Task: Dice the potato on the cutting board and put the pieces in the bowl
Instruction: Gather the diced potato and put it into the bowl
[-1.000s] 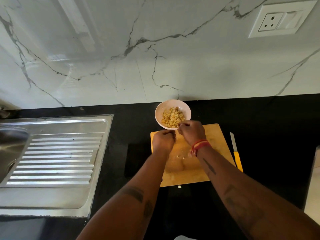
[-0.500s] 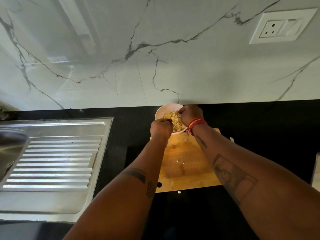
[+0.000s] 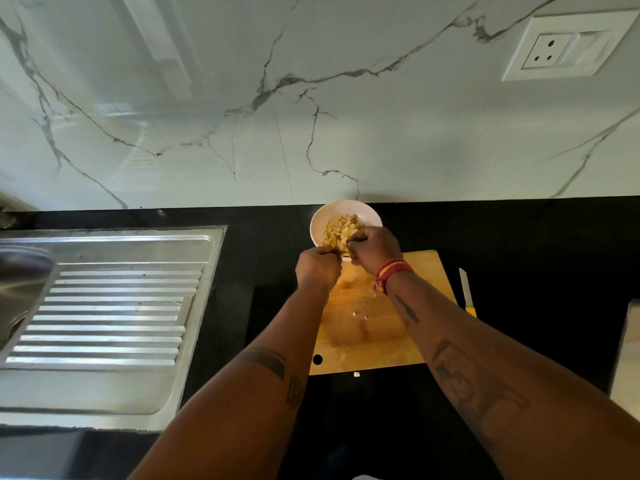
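While both hands, left (image 3: 318,268) and right (image 3: 374,249), hover curled over the bowl (image 3: 320,220) (contents hidden, cannot tell), potato pieces (image 3: 341,230) might spill onto the counter (image 3: 519,244).

1. Both forearms are bare, with no sleeves in view.
2. The right wrist carries red and orange thread bands (image 3: 393,270) with a loose tassel end.
3. The right forearm (image 3: 485,386) bears a small dark mark near the wrist and a larger boxed tattoo.
4. The left forearm (image 3: 263,375) shows a dark band tattoo and a triangular design.
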Demonstrator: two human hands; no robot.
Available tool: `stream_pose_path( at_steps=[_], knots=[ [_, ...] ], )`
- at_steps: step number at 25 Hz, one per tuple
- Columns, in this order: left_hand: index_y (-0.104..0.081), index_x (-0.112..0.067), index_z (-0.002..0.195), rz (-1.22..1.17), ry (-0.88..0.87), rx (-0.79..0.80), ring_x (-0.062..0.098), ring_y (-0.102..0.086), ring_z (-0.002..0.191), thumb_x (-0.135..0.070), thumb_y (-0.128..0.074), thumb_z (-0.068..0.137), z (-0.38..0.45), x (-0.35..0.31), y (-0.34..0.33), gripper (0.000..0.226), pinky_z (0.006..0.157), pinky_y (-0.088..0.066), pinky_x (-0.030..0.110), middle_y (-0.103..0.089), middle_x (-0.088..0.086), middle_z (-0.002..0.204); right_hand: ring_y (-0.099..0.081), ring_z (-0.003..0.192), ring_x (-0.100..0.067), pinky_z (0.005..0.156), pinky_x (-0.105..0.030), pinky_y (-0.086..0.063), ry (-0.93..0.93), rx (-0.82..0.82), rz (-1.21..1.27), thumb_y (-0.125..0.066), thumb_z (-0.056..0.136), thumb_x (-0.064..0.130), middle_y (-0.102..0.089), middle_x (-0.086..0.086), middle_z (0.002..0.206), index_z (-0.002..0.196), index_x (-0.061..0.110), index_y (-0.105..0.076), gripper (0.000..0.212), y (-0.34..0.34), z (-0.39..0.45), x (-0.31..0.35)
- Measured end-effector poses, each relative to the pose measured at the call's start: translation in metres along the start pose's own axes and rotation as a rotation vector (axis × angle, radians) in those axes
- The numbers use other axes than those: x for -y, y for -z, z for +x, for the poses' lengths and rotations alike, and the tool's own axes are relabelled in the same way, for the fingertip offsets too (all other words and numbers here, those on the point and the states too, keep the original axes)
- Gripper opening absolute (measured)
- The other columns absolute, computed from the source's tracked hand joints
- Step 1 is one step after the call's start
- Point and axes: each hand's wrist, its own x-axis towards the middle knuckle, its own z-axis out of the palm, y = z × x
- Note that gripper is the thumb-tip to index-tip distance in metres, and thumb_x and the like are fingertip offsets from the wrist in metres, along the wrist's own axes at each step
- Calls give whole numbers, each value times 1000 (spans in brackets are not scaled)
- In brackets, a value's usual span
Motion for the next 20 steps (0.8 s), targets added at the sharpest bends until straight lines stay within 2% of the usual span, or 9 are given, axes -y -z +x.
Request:
stream_pose_path(
  at_steps=[4,7,10,12,15,17,20],
  knots=[
    [-77,-29,89,218,23,35,17,-72,87,-22,-65,94,-31,36,-1,14,81,-63,40,-76,-6,90,-73,82,-19,83,-43,-63,-65,113,-5,-76,90,17,-75,1,85,90,22,-75,6,-23,-43,-39],
    [-73,-29,94,390,-19,65,12,-66,85,-25,-61,96,-56,60,10,13,73,-59,31,-69,-9,90,-74,70,-17,76,-37,-63,-92,185,-24,-75,91,19,-75,2,81,89,23,-72,5,-27,-77,-64],
    [-73,-29,102,497,-105,107,7,-61,87,-24,-59,97,-85,85,19,16,72,-52,24,-66,-13,94,-71,75,-15,73,-32,-59,53,277,-157,-77,89,24,-74,4,85,90,20,-73,5,-26,-110,-90],
    [-72,-28,100,519,-156,112,8,-63,86,-20,-58,97,-101,100,22,16,67,-49,19,-66,-13,92,-67,80,-18,71,-33,-53,180,344,-260,-75,90,23,-71,1,87,89,17,-73,6,-25,-130,-102],
    [-68,-30,93,597,-281,161,7,-63,82,-15,-56,98,-119,113,24,20,71,-54,23,-63,-15,86,-53,74,-19,60,-30,-35,344,415,-331,-70,95,18,-56,1,81,78,20,-58,21,-27,-152,-112],
    [-70,-27,96,623,-330,161,7,-64,83,-15,-54,98,-121,118,24,20,76,-58,28,-66,-11,91,-55,83,-21,66,-29,-36,399,435,-395,-66,99,21,-59,-4,98,95,15,-65,7,-28,-159,-117],
    [-71,-27,99,625,-372,157,4,-62,84,-15,-54,99,-122,121,25,20,78,-58,28,-67,-10,95,-60,99,-28,75,-34,-46,466,404,-502,-63,102,24,-60,-8,114,116,11,-65,19,-33,-162,-123]
  ],
)
